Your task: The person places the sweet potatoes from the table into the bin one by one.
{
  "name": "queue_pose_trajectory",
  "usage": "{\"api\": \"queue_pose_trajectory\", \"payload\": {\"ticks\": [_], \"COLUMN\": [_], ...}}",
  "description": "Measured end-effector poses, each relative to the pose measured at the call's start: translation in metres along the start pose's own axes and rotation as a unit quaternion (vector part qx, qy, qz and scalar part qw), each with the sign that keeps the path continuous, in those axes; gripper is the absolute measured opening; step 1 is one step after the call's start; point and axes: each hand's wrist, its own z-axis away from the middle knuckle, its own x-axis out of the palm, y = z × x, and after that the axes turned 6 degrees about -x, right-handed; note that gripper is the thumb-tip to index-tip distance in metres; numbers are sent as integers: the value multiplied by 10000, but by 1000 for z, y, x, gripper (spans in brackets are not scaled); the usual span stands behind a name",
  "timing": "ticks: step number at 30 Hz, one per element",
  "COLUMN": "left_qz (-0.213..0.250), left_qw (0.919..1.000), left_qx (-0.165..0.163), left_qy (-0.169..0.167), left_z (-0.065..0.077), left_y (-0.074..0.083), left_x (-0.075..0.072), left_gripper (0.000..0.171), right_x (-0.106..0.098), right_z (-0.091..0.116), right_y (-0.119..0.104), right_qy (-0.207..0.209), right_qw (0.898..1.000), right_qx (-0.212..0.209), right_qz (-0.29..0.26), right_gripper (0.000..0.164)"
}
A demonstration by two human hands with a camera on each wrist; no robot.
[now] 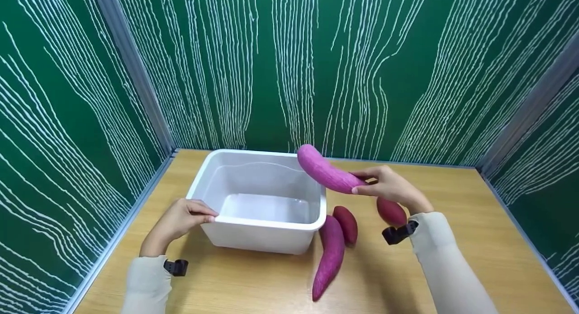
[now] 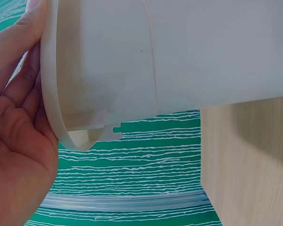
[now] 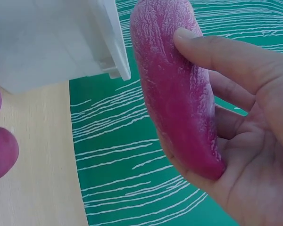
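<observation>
A white plastic tub (image 1: 260,235) stands on the table with its inside visible and nothing in it. At its near left corner, my left hand (image 1: 183,216) grips the rim between thumb and fingers; the left wrist view shows that hand (image 2: 19,122) against the tub wall (image 2: 188,52). My right hand (image 1: 389,187) holds a long, curved pink-purple sweet potato (image 1: 328,171) by its near end, thumb on one side. Its far end is raised above the tub's right back rim. In the right wrist view, the sweet potato (image 3: 177,99) lies across the fingers.
Beside the tub's right wall lie a long, curved purple sweet potato (image 1: 330,259) and a shorter dark red one (image 1: 346,225), side by side. Another red one (image 1: 391,211) sits beneath my right wrist, partly hidden. Green panels (image 1: 353,78) with white wavy lines enclose the wooden table (image 1: 479,250).
</observation>
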Motion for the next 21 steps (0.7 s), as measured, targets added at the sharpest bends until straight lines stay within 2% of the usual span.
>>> {"api": "queue_pose_trajectory", "payload": {"ticks": [5,13,21], "left_qz": [-29,-74,-64], "left_qw": [10000,9996,9994], "left_qx": [-26,-263,-315], "left_qy": [37,114,97], "left_z": [1,1,1], "left_y": [2,5,4], "left_x": [1,1,2], "left_gripper": [9,9,9], "right_x": [1,7,16], "right_z": [-7,-16,-26], "right_y": [-6,-16,-25], "right_qy": [-74,-175,-293], "right_qw": [9999,9990,9983], "right_qx": [-81,-54,-369], "right_qz": [-58,-419,-356], "right_gripper": [53,49,43]}}
